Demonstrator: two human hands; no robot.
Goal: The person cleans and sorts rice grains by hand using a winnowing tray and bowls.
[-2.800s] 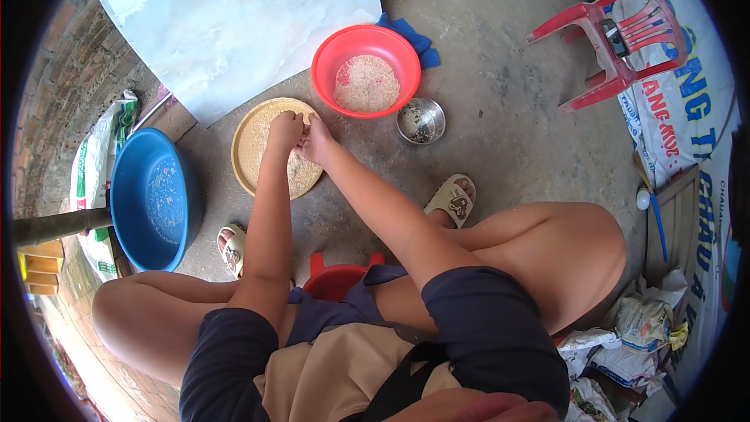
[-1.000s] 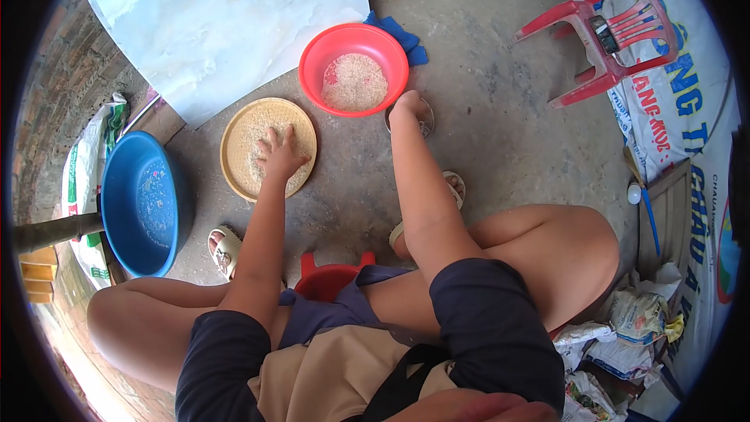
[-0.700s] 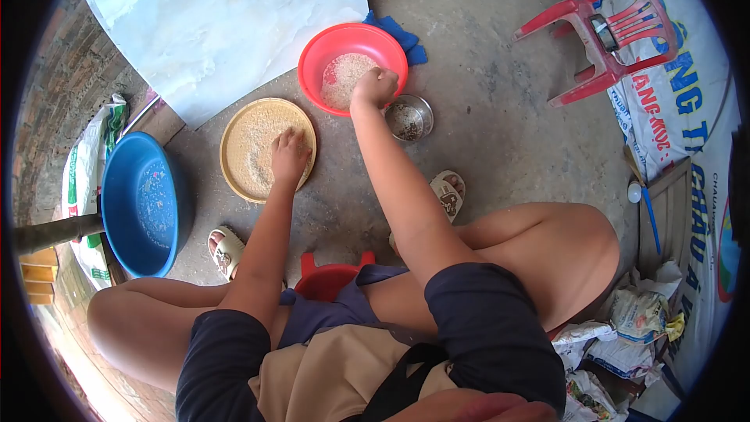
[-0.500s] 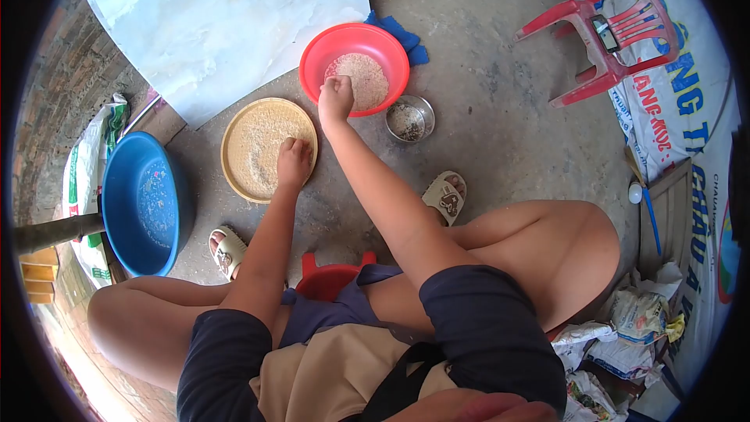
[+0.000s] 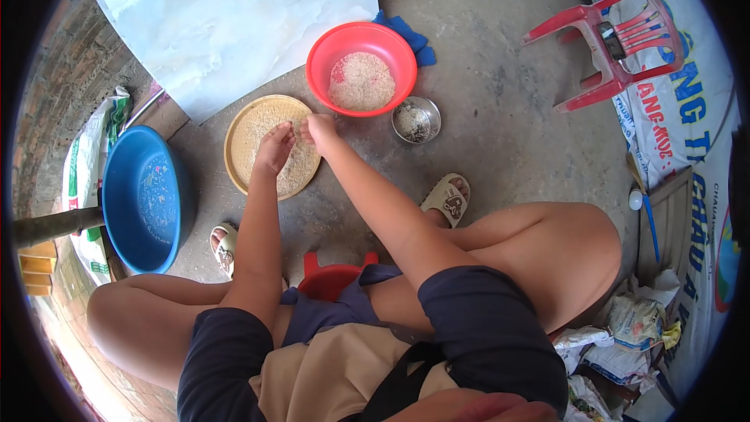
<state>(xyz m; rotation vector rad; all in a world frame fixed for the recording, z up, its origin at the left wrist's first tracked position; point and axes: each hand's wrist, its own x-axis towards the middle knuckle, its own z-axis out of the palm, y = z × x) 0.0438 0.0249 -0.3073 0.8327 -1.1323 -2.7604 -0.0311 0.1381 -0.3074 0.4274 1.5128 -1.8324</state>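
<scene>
Both hands, the left hand and the right hand, rest on the grain in the round woven tray, beside the red basin.

The bare concrete floor carries a round woven tray of grain, a red basin just beyond it and a small steel bowl beside that. A blue basin sits to the left (near a pale sheet), a toppled red plastic chair to the right.

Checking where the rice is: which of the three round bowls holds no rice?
The blue basin at the left; the red bowl holds rice and the small metal bowl holds dark bits.
</scene>
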